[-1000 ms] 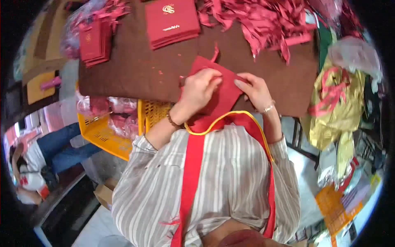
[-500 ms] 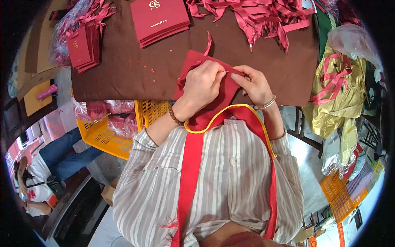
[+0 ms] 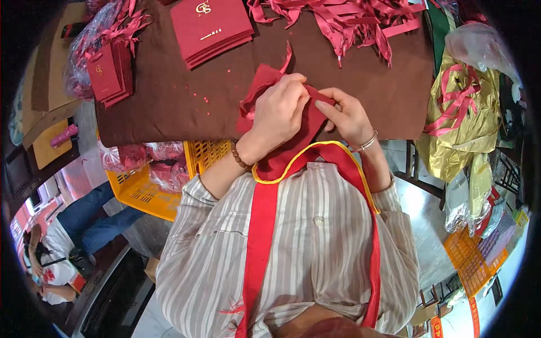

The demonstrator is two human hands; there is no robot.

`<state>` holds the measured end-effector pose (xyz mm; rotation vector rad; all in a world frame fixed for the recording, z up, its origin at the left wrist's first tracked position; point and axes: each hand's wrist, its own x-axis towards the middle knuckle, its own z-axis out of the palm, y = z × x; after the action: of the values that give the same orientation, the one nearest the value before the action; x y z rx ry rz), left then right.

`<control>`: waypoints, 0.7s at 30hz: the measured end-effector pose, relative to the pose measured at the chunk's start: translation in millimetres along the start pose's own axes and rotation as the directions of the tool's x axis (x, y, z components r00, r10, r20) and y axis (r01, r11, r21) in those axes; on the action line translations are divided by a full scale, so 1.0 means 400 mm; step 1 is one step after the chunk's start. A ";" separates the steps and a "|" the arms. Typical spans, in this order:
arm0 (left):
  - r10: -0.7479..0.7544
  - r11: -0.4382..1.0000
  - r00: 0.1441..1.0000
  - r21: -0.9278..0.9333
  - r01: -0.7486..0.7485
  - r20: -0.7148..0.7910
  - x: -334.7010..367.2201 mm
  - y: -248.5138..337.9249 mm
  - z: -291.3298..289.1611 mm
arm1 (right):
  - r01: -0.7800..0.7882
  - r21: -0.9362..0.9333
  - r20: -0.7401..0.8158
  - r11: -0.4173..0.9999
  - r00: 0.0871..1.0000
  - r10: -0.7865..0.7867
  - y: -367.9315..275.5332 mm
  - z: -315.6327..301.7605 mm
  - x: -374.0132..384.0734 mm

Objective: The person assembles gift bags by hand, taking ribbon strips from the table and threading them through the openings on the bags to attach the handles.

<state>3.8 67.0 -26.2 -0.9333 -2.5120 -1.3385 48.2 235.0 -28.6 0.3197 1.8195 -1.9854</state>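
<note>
A dark red paper bag [image 3: 313, 119] is held between my hands at the near edge of the brown-covered table, slightly tilted. My left hand [image 3: 277, 115] lies over it with fingers curled and pinched at its upper edge; what is between the fingertips is hidden. My right hand [image 3: 347, 117] grips the bag's right edge, thumb on top and fingers bent behind. A pinkish-red ribbon [image 3: 288, 56] sticks up beyond the bag's far corner.
A stack of flat red bags [image 3: 213, 31] lies at the back, smaller red bags [image 3: 110, 76] to the left. Loose ribbons [image 3: 358, 31] heap at the back right. A yellow crate [image 3: 143, 200] with wrapped bundles stands below the table; a gold bag [image 3: 462, 121] hangs at right.
My left fingers have lifted slightly and shifted along the bag's upper edge. My right hand keeps almost the same hold. The whole view has shifted slightly.
</note>
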 end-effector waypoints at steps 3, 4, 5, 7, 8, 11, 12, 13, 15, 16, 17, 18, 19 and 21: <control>-0.080 0.996 0.991 -0.019 0.082 0.107 0.005 0.001 -0.019 | -0.013 -0.055 -0.003 0.998 1.000 0.012 -0.001 0.006 -0.001; -0.113 0.992 0.983 -0.037 0.120 0.144 0.007 0.003 -0.024 | -0.009 -0.061 -0.014 0.998 1.000 0.009 -0.001 0.009 -0.003; -0.146 0.986 0.973 -0.054 0.157 0.180 0.009 0.003 -0.028 | -0.007 -0.068 -0.025 0.998 1.000 0.005 -0.001 0.011 -0.005; -0.126 0.989 0.974 -0.049 0.137 0.188 0.011 0.002 -0.033 | 0.014 -0.072 -0.026 0.997 1.000 -0.016 -0.003 0.013 -0.008; -0.105 0.992 0.975 -0.043 0.115 0.198 0.012 0.000 -0.035 | 0.036 -0.074 -0.027 0.997 0.999 -0.038 -0.004 0.014 -0.008; -0.069 0.995 0.980 -0.063 0.082 0.186 0.009 -0.005 -0.038 | -0.015 0.038 0.010 0.999 1.000 0.014 -0.008 0.008 -0.007; -0.071 0.994 0.980 -0.063 0.084 0.184 0.008 -0.007 -0.041 | -0.015 0.036 0.012 0.999 1.000 0.015 -0.009 0.006 -0.005; -0.069 0.994 0.980 -0.069 0.084 0.188 0.008 -0.008 -0.044 | -0.060 0.083 0.019 0.995 0.998 0.058 -0.010 0.005 -0.003; -0.069 0.994 0.979 -0.075 0.084 0.192 0.008 -0.009 -0.047 | -0.105 0.127 0.029 0.986 0.994 0.102 -0.013 0.005 -0.002; -0.078 0.993 0.978 -0.074 0.094 0.192 0.008 -0.009 -0.048 | -0.097 0.089 0.025 0.991 0.995 0.096 -0.015 0.006 -0.001; -0.088 0.992 0.978 -0.073 0.104 0.192 0.007 -0.008 -0.049 | -0.090 0.051 0.022 0.995 0.996 0.089 -0.018 0.007 0.000; -0.090 0.992 0.978 -0.072 0.105 0.189 0.007 -0.005 -0.050 | -0.090 0.049 0.024 0.995 0.996 0.089 -0.020 0.010 0.000; -0.086 0.995 0.979 -0.038 0.094 0.185 0.010 -0.002 -0.049 | -0.064 0.003 0.007 0.998 0.998 0.064 -0.023 0.014 0.000; -0.081 0.997 0.980 -0.003 0.083 0.180 0.010 0.008 -0.047 | -0.037 -0.045 -0.009 0.998 0.999 0.037 -0.024 0.019 0.000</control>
<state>-0.6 55.2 -11.3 -1.0050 -2.7075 -1.3478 44.8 228.1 -19.1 0.3457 1.8476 -1.9173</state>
